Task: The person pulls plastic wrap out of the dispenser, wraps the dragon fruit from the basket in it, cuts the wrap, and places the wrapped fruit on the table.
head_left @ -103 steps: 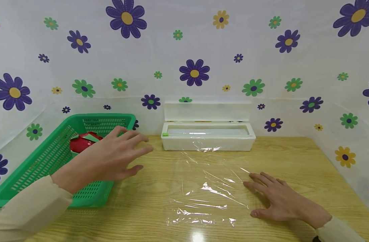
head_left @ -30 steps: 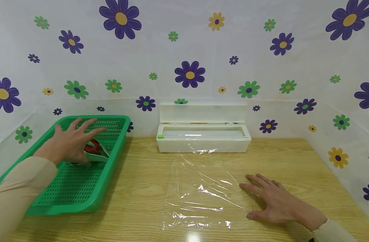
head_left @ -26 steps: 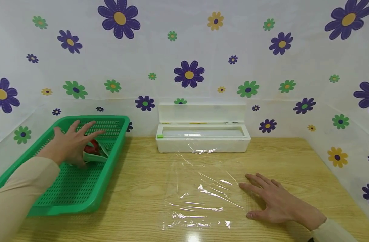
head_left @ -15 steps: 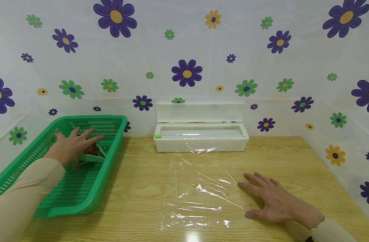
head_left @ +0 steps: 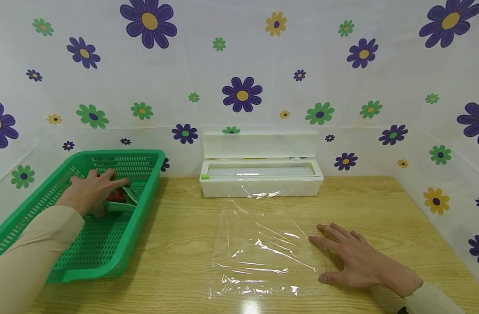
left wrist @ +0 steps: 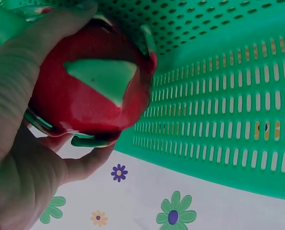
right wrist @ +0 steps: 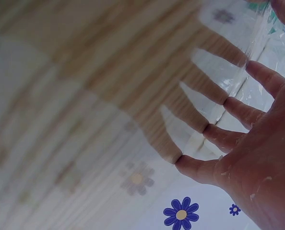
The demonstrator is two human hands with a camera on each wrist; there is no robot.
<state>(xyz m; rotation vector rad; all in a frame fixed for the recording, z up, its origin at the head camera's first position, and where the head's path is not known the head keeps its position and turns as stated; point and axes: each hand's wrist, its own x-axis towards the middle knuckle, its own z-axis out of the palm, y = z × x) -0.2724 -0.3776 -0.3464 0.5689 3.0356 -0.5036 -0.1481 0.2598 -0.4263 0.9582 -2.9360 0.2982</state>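
My left hand (head_left: 91, 189) is inside the green basket (head_left: 78, 257), fingers curled round a red fruit with green scales, a dragon fruit (head_left: 114, 197). The left wrist view shows the same dragon fruit (left wrist: 92, 91) up close, gripped between thumb and fingers (left wrist: 34, 43) against the basket wall (left wrist: 219, 120). My right hand (head_left: 355, 257) lies flat, fingers spread, on the wooden table (head_left: 176, 244) at the right edge of a sheet of clear plastic wrap (head_left: 259, 253). In the right wrist view the spread fingers (right wrist: 229, 139) press on the table.
A white plastic-wrap dispenser box (head_left: 260, 179) with its lid raised stands at the back centre, the film running from it toward me. Flower-patterned walls (head_left: 243, 65) close in the table on three sides. The basket takes up the left side.
My left hand has moved from above the basket's near corner down into it and closed round the dragon fruit. The right hand has stayed on the wrap's edge.
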